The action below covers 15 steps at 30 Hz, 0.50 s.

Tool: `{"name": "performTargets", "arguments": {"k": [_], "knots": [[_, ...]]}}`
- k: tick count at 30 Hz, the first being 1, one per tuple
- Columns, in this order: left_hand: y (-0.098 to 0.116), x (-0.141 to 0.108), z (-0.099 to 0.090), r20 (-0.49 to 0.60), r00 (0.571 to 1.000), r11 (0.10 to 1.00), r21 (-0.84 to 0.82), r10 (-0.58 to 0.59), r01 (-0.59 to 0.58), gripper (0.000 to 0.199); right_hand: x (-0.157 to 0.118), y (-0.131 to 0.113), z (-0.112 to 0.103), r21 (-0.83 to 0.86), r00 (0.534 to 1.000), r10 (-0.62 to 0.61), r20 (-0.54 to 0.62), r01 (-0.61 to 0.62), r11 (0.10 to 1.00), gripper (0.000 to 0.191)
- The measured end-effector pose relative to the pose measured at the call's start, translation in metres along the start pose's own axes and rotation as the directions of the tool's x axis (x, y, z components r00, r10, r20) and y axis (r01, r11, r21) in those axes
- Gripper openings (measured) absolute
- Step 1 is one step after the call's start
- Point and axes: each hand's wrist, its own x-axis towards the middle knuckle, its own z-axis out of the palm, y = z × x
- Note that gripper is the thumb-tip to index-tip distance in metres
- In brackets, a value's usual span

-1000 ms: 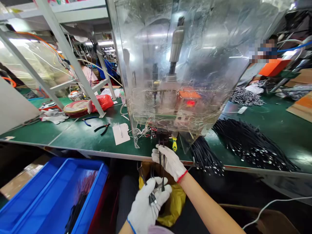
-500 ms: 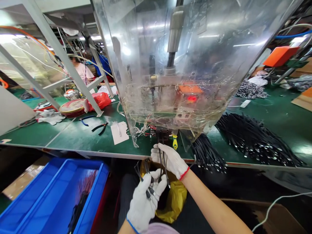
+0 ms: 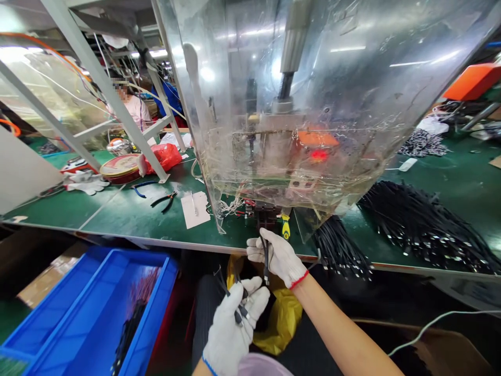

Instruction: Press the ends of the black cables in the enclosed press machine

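Observation:
Both my hands wear white knit gloves. My left hand (image 3: pixel 237 321), blue at the cuff, is closed around a few short black cables (image 3: pixel 239 312) whose ends stick out past the fingers. Above it and to the right, my right hand (image 3: pixel 277 256), with a red cuff, pinches a black cable (image 3: pixel 266 261) that hangs down with a metal-tipped plug at its lower end. Its upper end runs up toward a small dark fixture (image 3: pixel 264 213) at the bench edge, under a clear plastic shield (image 3: pixel 344 104). Whether that end touches the fixture I cannot tell.
Black cable bundles (image 3: pixel 426 230) lie on the green bench (image 3: pixel 129 219) at right. A yellow-handled tool (image 3: pixel 286 227) stands beside the fixture; pliers (image 3: pixel 164 201) lie left. Below are a blue divided bin (image 3: pixel 74 324) and a yellow bag (image 3: pixel 285 318). A person (image 3: pixel 135 109) sits far left.
Two cable strands hung near my right hand before; now one hangs there, its plug above my left hand. My left hand keeps its cables. The whole view has shifted slightly.

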Motion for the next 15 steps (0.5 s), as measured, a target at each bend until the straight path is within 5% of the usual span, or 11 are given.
{"name": "performTargets", "arguments": {"k": [15], "knots": [[0.001, 0.000, -0.015, -0.034, 0.999, 0.996, 0.093, -0.004, 0.007, 0.017, 0.002, -0.001, 0.009, 0.059, 0.998, 0.042, -0.049, -0.039, 0.998, 0.047]]}}
